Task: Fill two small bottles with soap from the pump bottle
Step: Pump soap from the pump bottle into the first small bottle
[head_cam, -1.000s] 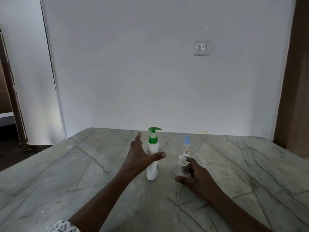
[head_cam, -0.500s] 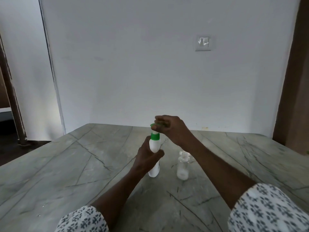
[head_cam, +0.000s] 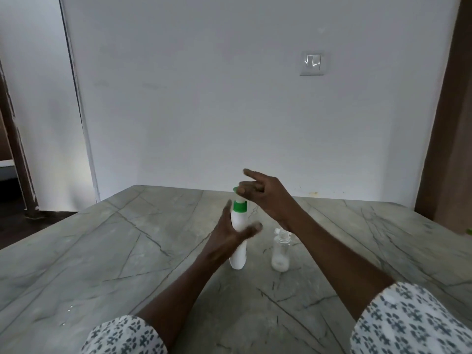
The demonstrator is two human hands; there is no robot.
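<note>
A white pump bottle (head_cam: 239, 218) with a green collar and pump head stands upright near the middle of the grey stone table (head_cam: 107, 251). My left hand (head_cam: 229, 236) wraps around its body. My right hand (head_cam: 263, 195) is on the green pump head from the right, thumb and bent fingers on it, forefinger sticking out. A small clear bottle (head_cam: 280, 251) stands open-topped just right of the pump bottle, with a little white soap at its bottom. My right forearm hides whatever stands behind the small bottle.
A white wall with a light switch (head_cam: 313, 63) rises behind the table. A brown door frame (head_cam: 449, 123) stands at the right and a dark doorway at the far left.
My right hand left the small clear bottle and rose to the pump head. My left hand closed around the pump bottle. The blue-capped bottle behind is now hidden by my arm.
</note>
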